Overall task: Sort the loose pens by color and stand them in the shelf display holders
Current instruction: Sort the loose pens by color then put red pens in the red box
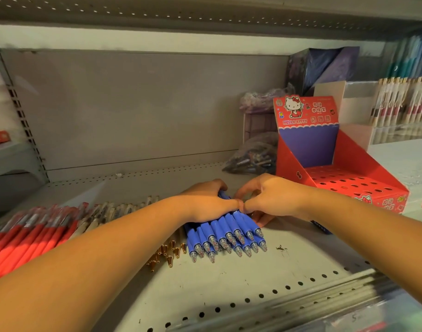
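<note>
1. Blue pens (pixel 225 233) lie in a tight bundle on the grey metal shelf (pixel 229 295), stacked in two layers, their clear tips pointing toward the camera.
2. Both hands sit on the far end of that bundle. The left hand (pixel 210 200) has its fingers curled over the top and left side of the pens.
3. The right hand (pixel 274 200) is curled round the right side of the bundle, with part of the hand showing beneath the pens. The two thumbs meet tip to tip on top of the bundle.
4. Left of the blue pens, partly under the left forearm, lie pale patterned pens (pixel 109 212) with gold tips; several of those gold tips show just beside the blue ones.
5. Further left is a wide row of red pens (pixel 30 233), laid side by side at a slant.
6. To the right, just beyond the right hand, stands a red Hello Kitty display box (pixel 337 168). Its stepped floor is punched with rows of round holes, and none of the holes in view holds a pen.
7. Behind it, against the back panel, rests a clear bag of dark pens (pixel 253 156).
8. At far right, a clear holder (pixel 401 104) carries upright pens with pale and pink barrels.
</note>
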Demonstrator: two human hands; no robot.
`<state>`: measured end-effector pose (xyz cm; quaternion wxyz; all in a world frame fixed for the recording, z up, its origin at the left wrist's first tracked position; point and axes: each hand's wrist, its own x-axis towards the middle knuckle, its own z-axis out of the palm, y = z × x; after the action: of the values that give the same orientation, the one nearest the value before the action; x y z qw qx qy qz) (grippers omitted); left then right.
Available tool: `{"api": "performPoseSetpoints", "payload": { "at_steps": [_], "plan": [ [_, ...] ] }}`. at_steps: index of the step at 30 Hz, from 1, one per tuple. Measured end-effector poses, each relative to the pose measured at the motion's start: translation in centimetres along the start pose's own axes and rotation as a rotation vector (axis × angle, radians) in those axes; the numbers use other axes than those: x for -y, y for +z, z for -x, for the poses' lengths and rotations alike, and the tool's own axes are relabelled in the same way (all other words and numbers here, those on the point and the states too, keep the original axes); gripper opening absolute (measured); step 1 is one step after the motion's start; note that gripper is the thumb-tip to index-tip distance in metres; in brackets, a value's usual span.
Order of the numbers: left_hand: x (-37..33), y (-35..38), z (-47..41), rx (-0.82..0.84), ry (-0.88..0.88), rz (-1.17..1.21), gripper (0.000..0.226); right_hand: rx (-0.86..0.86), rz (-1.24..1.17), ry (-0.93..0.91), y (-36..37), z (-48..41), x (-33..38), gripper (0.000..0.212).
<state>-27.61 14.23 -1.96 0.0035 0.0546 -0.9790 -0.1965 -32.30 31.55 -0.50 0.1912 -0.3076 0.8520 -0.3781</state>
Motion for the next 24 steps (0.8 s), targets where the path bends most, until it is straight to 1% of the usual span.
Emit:
{"api": "performPoseSetpoints", "payload": {
  "at_steps": [2, 3, 5, 6, 7, 9, 10, 13, 16, 19, 21, 22, 24],
  "plan": [
    [-0.1, -0.2, 0.2, 0.004, -0.050, 0.021, 0.090, -0.019, 0.006, 0.004, 0.1, 0.0, 0.0, 0.018],
    [-0.1, -0.4, 0.3, 0.006, -0.080, 0.033, 0.086, -0.022, 0.024, -0.005, 0.2, 0.0, 0.0, 0.015],
    [0.1, -0.5, 0.1, 0.023, -0.083, 0.044, 0.063, -0.026, 0.065, -0.037, 0.4, -0.1, -0.1, 0.016],
    [0.2, -0.5, 0.0, 0.026, -0.070, 0.046, 0.056, -0.026, 0.081, -0.054, 0.4, -0.1, -0.1, 0.017],
    [0.1, -0.4, 0.0, 0.023, -0.060, 0.055, 0.056, -0.020, 0.098, -0.070, 0.4, -0.1, -0.1, 0.018],
    [-0.1, -0.4, 0.1, 0.016, -0.068, 0.078, 0.069, 0.006, 0.117, -0.104, 0.2, 0.1, -0.1, 0.018],
    [-0.2, -0.4, 0.1, 0.017, -0.066, 0.066, 0.069, 0.026, 0.119, -0.116, 0.2, 0.2, 0.0, 0.018],
    [-0.4, -0.4, 0.0, 0.009, -0.034, 0.010, 0.048, 0.060, 0.187, -0.142, -0.2, 0.4, 0.1, 0.021],
    [-0.3, -0.4, 0.2, -0.002, -0.013, 0.006, 0.042, 0.110, 0.296, -0.172, -0.8, 0.7, 0.1, 0.028],
    [-0.2, -0.3, 0.2, -0.019, -0.004, 0.012, 0.037, 0.226, 0.306, -0.218, -1.3, 1.8, 0.1, 0.043],
    [-0.2, -0.3, 0.1, -0.028, -0.009, 0.029, 0.035, 0.306, 0.300, -0.254, -1.0, 2.6, 0.0, 0.061],
    [-0.3, -0.3, 0.1, -0.032, -0.010, 0.029, 0.034, 0.316, 0.349, -0.269, -0.7, 2.8, -0.1, 0.071],
    [-0.5, -0.2, 0.0, -0.044, -0.006, 0.026, 0.033, 0.256, 0.574, -0.292, 0.0, 2.9, -0.3, 0.096]
  ]
}}
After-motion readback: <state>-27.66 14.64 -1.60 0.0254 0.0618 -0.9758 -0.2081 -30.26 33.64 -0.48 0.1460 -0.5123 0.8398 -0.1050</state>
